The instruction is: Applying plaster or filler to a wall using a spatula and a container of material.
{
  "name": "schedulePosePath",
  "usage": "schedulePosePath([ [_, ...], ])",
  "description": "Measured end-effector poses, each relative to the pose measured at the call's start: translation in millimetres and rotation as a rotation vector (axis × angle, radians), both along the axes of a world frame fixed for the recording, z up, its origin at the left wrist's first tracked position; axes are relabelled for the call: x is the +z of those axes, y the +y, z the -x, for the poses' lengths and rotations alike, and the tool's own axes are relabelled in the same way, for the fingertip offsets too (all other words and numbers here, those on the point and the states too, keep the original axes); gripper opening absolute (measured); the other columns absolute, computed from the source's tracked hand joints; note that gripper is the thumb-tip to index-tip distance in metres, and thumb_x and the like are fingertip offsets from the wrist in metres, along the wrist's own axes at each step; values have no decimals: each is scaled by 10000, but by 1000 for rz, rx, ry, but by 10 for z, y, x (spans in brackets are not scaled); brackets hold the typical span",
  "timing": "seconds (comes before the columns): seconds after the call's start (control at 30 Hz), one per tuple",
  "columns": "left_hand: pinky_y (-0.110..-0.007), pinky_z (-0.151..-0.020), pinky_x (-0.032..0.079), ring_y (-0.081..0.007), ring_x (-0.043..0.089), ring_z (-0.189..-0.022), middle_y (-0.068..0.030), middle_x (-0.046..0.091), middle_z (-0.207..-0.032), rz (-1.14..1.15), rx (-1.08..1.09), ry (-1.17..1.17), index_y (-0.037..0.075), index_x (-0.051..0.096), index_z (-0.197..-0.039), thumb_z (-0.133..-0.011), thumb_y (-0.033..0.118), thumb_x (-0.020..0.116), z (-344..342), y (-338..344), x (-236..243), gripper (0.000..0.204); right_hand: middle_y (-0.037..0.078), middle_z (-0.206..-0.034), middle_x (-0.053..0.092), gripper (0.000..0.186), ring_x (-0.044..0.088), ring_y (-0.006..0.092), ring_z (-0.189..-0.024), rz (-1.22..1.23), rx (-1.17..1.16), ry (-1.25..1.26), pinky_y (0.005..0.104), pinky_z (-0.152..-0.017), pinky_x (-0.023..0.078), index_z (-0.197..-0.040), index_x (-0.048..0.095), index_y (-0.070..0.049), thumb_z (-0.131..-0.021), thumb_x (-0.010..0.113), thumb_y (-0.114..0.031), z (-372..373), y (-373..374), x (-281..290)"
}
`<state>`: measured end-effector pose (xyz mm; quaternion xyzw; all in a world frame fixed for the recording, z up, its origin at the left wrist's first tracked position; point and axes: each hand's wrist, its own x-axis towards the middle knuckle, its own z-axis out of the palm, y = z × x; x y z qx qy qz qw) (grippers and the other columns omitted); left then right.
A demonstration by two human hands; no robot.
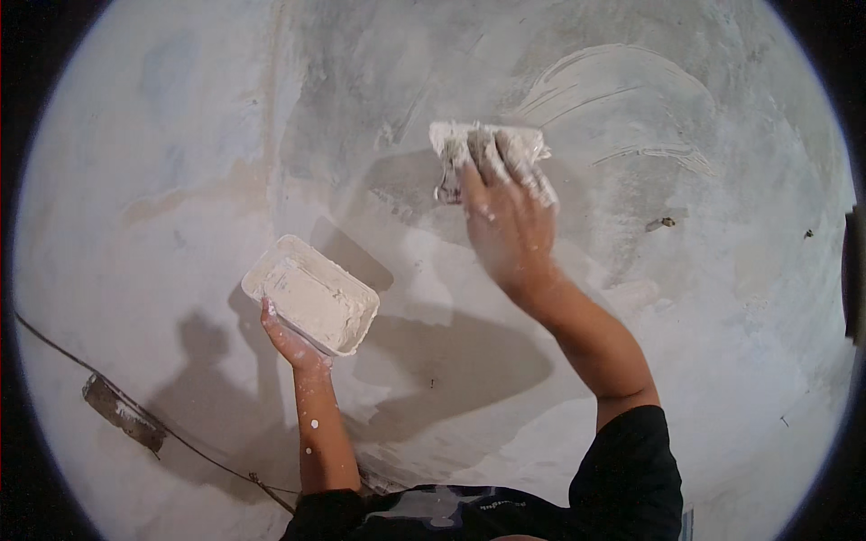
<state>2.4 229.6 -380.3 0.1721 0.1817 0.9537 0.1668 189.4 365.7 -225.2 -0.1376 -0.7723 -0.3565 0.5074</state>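
Observation:
My left hand (296,346) grips a white rectangular tub (365,326) from below, with the thumb over its near left side. Pale, creamy plaster (311,298) coats the inside of the tub. Higher up and to the right, my right hand (507,212) is closed around a wide scraper (448,137) thickly smeared with the same plaster. Its broad edge points up and lies at or close to the grey wall (388,81); contact is hard to make out. Plaster covers the fingers of my right hand, and white spots dot my left forearm.
Curved ridges of wet plaster (622,86) mark the wall right of the scraper. Small fixings (666,222) stick out farther right. At lower left a dark cable (194,449) runs past a rough recess (124,413). Something dark (852,275) stands at the right rim.

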Motion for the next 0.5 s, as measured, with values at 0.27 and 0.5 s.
schedulePosePath([
  [0.27,-442,-969,367,-297,399,-1183,-114,394,-1296,87,101,-59,84,354,-1311,-851,504,414,98,14,-100,625,293,-1158,523,410,508,401,-1107,72,-205,-493,469,-939,405,-1148,490,133,-839,446,-134,358,58,-1738],
  [0.5,-498,-976,361,-322,383,-1205,-108,372,-1326,18,41,27,125,332,-1337,-847,521,401,151,-5,-204,634,176,-892,631,245,626,272,-729,433,0,-85,430,-589,495,-1049,553,-33,-828,490,-119,-4,-33,-691],
])
